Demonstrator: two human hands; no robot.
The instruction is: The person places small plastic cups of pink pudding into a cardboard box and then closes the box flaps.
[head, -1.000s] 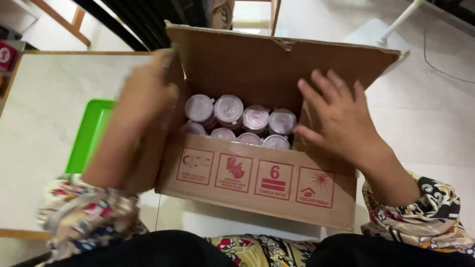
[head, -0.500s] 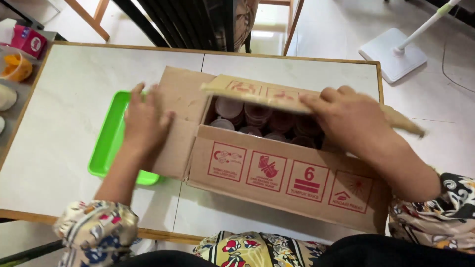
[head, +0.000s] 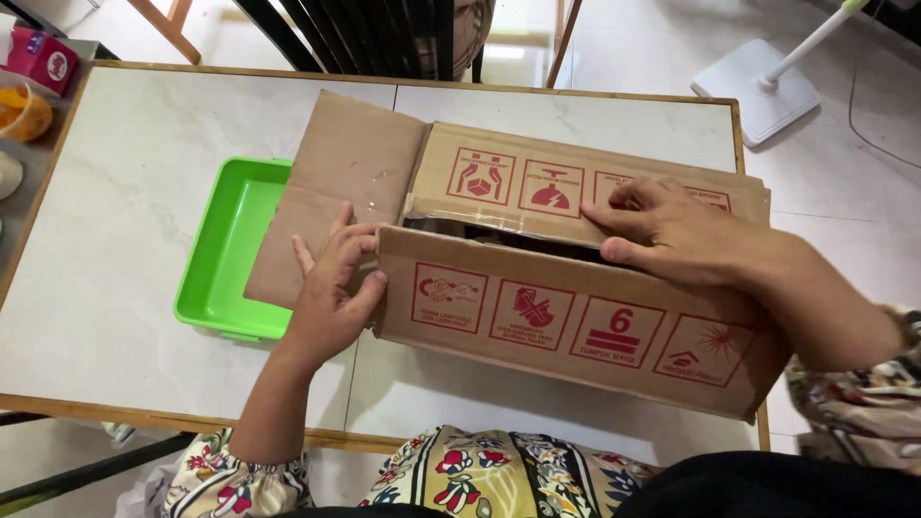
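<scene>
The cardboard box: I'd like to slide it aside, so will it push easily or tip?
The cardboard box sits low and wide on the table, so tipping seems unlikely. Its thin flaps look bendy; the right hand presses one down. Weight cannot be judged from this view.

One cardboard box (head: 576,317) — one green tray (head: 225,259) — two hands.
</scene>
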